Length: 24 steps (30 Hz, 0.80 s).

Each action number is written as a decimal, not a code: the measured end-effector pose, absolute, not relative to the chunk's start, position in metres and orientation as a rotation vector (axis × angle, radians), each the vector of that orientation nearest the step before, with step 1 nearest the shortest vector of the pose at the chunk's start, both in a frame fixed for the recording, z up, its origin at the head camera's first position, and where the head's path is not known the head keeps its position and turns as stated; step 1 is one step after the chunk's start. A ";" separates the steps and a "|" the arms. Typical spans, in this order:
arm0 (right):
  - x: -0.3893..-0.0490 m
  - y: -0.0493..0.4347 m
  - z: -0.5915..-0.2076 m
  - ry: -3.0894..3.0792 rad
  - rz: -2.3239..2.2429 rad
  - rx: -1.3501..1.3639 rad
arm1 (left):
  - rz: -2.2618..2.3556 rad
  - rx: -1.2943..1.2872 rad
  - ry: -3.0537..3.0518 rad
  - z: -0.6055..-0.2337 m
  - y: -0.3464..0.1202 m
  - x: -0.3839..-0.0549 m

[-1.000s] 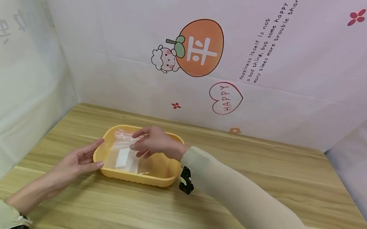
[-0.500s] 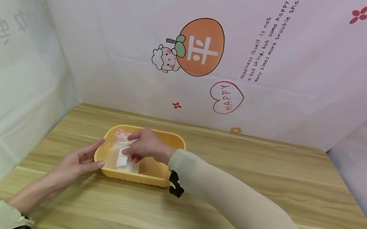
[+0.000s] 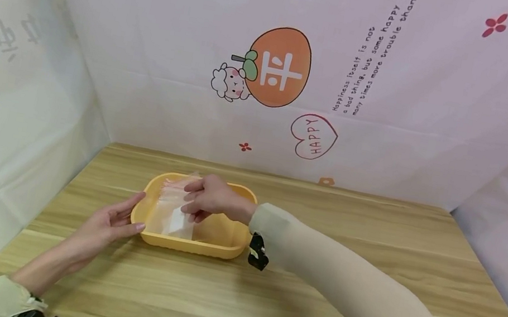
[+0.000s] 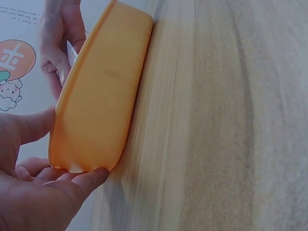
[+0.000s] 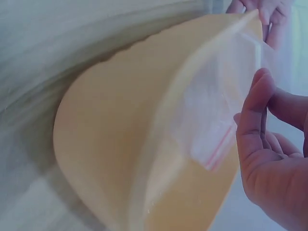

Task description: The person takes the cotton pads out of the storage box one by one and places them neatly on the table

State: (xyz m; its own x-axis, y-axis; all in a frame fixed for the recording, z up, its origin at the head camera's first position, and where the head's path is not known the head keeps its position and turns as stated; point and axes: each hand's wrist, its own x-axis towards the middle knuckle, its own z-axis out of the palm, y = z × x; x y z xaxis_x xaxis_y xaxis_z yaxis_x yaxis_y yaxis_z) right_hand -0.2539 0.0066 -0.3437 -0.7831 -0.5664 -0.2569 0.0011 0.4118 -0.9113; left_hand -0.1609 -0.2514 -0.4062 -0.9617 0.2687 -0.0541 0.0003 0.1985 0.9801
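A yellow oblong plastic tub (image 3: pixel 189 247) stands on the table. My left hand (image 3: pixel 104 228) grips its left end, with the thumb at the rim and the fingers against the outer wall, as the left wrist view shows. Over the inside of the tub, my right hand (image 3: pixel 218 199) pinches a clear zip-lock bag (image 5: pixel 246 55) between thumb and forefinger. A small white patch shows on the bag in the head view. More clear plastic with a pink-red seal line (image 5: pixel 219 149) lies in the tub; the right hand hides part of it.
The wood-grain table (image 3: pixel 308 315) spreads out in front and to the right of the tub. Behind it rises a white printed cloth wall (image 3: pixel 166 109), with further white cloth at both sides.
My right hand dips into the tub, then comes back up and a little to the right with the zip-lock bag pinched, its top edge raised. The left hand and tub stay put.
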 end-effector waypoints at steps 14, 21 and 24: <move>-0.251 0.049 -0.300 2.166 -1.240 -0.528 | 1.829 0.258 2.266 -0.405 -0.251 -0.160; -0.247 0.084 -0.281 2.206 -1.238 -0.538 | 1.836 0.254 2.265 -0.405 -0.250 -0.160; -0.243 0.100 -0.275 2.231 -1.231 -0.544 | 1.841 0.255 2.262 -0.405 -0.250 -0.160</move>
State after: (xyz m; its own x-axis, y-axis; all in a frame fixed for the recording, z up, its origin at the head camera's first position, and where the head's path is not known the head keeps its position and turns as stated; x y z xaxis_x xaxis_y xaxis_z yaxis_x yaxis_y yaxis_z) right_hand -0.2428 0.0998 -0.2752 -0.7789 -0.5736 -0.2536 -0.0913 0.5038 -0.8590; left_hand -0.1600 -0.2502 -0.4052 -0.9622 0.2668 -0.0557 -0.0003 0.2033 0.9791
